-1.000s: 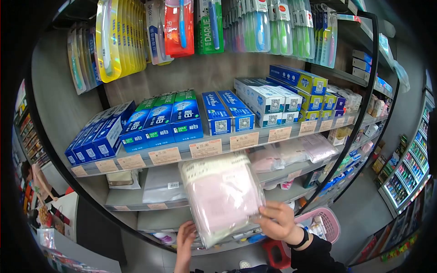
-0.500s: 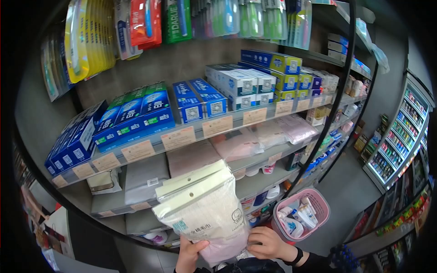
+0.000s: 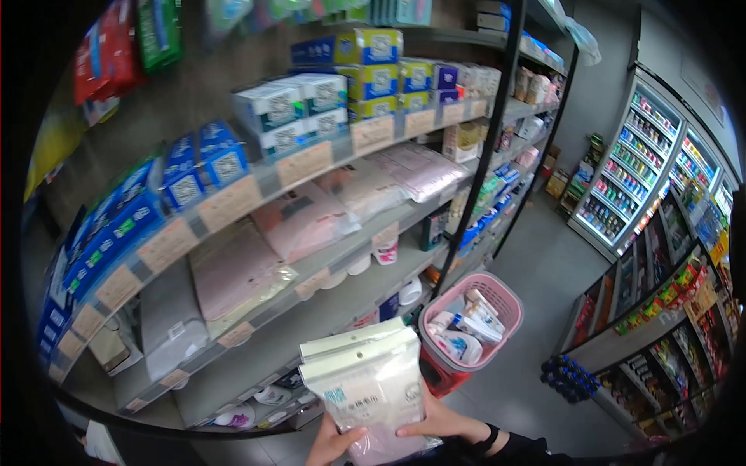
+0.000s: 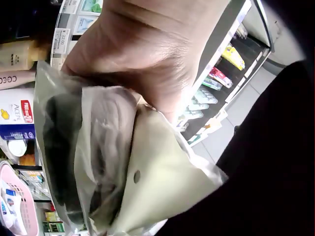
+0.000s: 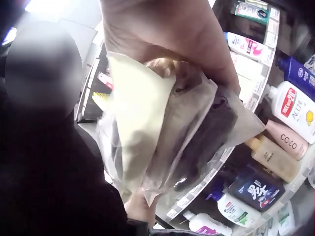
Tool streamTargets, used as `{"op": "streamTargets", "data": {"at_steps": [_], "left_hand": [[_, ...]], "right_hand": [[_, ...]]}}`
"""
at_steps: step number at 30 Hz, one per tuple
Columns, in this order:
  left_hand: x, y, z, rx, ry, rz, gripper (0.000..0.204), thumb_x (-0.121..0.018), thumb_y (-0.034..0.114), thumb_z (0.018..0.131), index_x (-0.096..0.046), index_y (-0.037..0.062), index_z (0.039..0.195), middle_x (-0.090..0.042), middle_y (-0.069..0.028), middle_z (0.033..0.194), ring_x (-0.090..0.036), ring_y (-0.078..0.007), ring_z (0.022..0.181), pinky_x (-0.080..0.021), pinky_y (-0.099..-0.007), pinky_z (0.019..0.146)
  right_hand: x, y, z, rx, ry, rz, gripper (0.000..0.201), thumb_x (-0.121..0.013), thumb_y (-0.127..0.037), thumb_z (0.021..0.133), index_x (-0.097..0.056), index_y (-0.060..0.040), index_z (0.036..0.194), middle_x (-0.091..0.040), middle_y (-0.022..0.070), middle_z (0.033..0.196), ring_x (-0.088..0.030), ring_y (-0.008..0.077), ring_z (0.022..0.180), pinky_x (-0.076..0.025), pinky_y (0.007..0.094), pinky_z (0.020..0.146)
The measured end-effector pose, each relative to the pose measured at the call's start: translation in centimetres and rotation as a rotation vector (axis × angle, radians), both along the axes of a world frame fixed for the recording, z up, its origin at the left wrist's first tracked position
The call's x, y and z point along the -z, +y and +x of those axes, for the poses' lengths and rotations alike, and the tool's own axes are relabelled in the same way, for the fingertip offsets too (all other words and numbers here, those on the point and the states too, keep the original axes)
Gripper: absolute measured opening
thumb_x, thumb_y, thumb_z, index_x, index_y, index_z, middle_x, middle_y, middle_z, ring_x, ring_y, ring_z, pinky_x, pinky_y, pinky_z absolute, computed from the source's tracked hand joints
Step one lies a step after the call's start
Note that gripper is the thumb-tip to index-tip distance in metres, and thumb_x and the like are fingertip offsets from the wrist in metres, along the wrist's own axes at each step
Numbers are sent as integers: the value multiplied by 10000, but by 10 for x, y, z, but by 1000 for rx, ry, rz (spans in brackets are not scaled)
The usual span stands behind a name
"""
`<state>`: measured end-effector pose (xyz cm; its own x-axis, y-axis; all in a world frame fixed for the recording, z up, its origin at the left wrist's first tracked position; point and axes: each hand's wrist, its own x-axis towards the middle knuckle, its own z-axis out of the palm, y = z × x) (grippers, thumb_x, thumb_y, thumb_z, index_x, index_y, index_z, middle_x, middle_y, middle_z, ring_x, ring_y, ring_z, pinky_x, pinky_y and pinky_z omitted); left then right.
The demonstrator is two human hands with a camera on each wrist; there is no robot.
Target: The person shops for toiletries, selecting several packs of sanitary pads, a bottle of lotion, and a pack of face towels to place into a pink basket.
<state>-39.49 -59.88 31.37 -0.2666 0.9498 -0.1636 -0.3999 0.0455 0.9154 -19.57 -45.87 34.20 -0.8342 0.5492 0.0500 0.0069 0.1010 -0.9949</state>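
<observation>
Low in the head view, in front of my body, both hands hold a small stack of packed towels (image 3: 381, 396) in clear bags with cream header strips. My left hand (image 3: 336, 443) grips its left side, thumb on the front. On the right side my right hand (image 3: 439, 422) grips it likewise, thumb also on the front. The left wrist view shows the left hand (image 4: 142, 49) over the bags, beside a cream header (image 4: 147, 167) with a punched hole. In the right wrist view the right hand (image 5: 172, 29) covers part of the packs (image 5: 167, 132).
A pink basket (image 3: 509, 307) with bottles and boxes stands right of the towels, above something red (image 3: 447, 382). Shelves on the left carry toothpaste boxes (image 3: 206, 163) and more flat bagged towels (image 3: 237, 272). Drinks fridges (image 3: 629, 171) and a snack rack (image 3: 660, 311) stand right.
The head view has turned right, showing more of the basket and fridges. The towel packs have come down from before the shelf, turned header-up, and both hands now grip their sides.
</observation>
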Motion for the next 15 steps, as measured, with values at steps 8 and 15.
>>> {"op": "streamTargets", "data": {"at_steps": [8,15], "left_hand": [[17,78,30,265,254,-75,582,-588,94,912,-323,-24,1417,-431,-113,1389,-405,-206,1270,-325,-350,1068],[20,149,52,408,290,-255,464,-548,111,963,-389,11,1387,-538,-103,1239,-535,-177,1130,-419,-308,960]], "right_hand": [[24,69,38,99,33,-422,1052,-792,-218,778,-57,-25,1507,-296,153,1468,-301,238,1359,-271,365,1112],[78,167,109,390,73,-803,929,-752,-133,780,-155,-19,1482,-457,167,1361,-485,253,1230,-405,350,1027]]}}
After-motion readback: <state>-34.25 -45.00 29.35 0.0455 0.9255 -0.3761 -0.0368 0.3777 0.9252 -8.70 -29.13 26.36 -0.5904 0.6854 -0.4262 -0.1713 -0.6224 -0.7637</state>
